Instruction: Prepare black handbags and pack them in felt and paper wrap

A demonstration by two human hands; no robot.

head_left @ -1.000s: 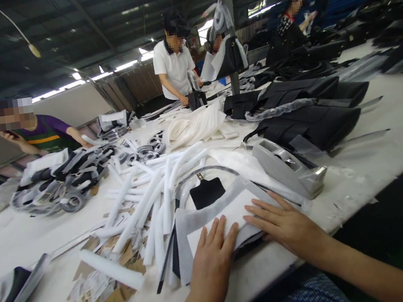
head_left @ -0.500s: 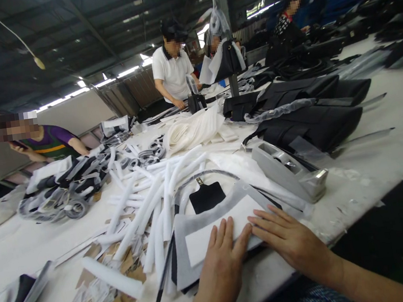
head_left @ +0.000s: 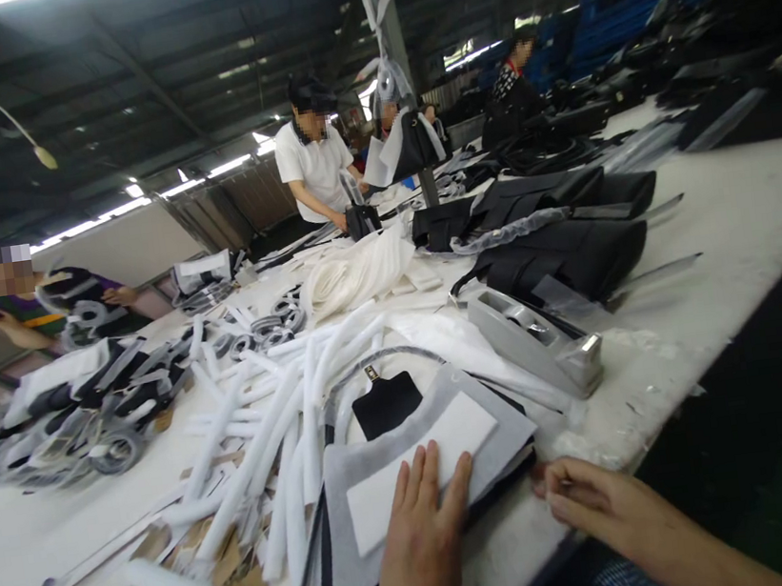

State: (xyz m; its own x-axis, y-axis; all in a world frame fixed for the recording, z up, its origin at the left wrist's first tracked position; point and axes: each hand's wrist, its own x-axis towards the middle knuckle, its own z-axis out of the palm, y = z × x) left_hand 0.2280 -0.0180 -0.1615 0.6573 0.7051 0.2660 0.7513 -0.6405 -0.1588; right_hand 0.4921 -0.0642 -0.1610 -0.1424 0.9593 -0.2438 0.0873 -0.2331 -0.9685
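Note:
My left hand [head_left: 422, 529] lies flat, fingers spread, on a white rectangular pad [head_left: 463, 428]. That pad rests on a grey sheet [head_left: 504, 417] laid over a black bag [head_left: 532, 452] at the table's near edge. Behind the sheet show the bag's curved, wrapped handle [head_left: 409, 352] and a black flap with a gold-coloured clasp [head_left: 387, 404]. To the right of the bag, my right hand [head_left: 591, 502] is raised off the pad with its fingers curled together. Whatever is between those fingers, if anything, is hidden.
A grey tape dispenser [head_left: 534, 341] stands behind the bag. White foam tubes [head_left: 241, 466] and brown tags [head_left: 238, 582] are heaped on the left. Black bags [head_left: 559, 256] lie at the back right. Co-workers, one in a white shirt [head_left: 316, 163], are across the table [head_left: 734, 219].
My right hand has come off the white pad to the right and its fingers have curled. My left hand stays on the pad. A co-worker at left now has a wrapped black item raised.

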